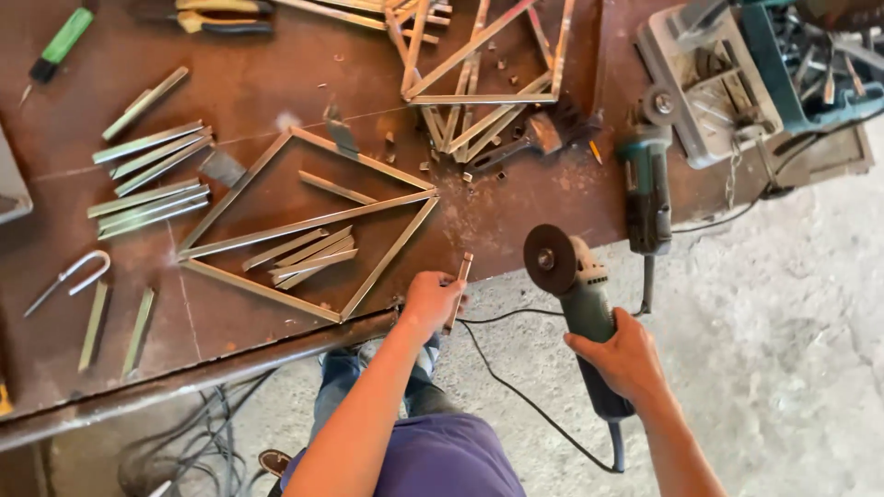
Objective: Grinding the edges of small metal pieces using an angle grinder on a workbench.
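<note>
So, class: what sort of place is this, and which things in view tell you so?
Most likely a metalworking or welding workshop. The right hand holds an angle grinder, the left hand a short metal strip, and welded metal frames lie on a rusty steel workbench.

You have two teal angle grinders, one green-handled screwdriver and one bent grey metal U-hook here.

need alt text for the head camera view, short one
Seen from above, a person's right hand holds an angle grinder while the left hand pinches a short metal strip at the edge of a rusty workbench. A diamond-shaped metal frame and cut strips lie on the bench.
</note>
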